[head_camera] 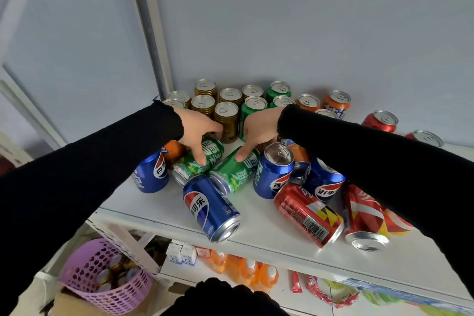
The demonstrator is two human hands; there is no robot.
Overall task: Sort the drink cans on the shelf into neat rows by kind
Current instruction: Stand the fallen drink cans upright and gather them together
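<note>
Two green cans lie on their sides in the middle of the white shelf (159,202). My left hand (198,131) closes over the left green can (197,161); my right hand (257,132) has fingers on the right green can (234,170). Behind the hands, gold cans (228,115), green cans (252,108) and orange cans (336,102) stand upright in rows against the wall. Blue cans are scattered: one lying at the front (211,206), one standing (273,170), one tilted at left (151,172). Red cans (307,214) lie at the right front.
Two more red cans (379,120) stand at the back right. An upright post (151,25) rises at the shelf's back left corner. Below the shelf are a purple basket (102,279) with cans, orange bottles (246,272) and snack packets (325,290).
</note>
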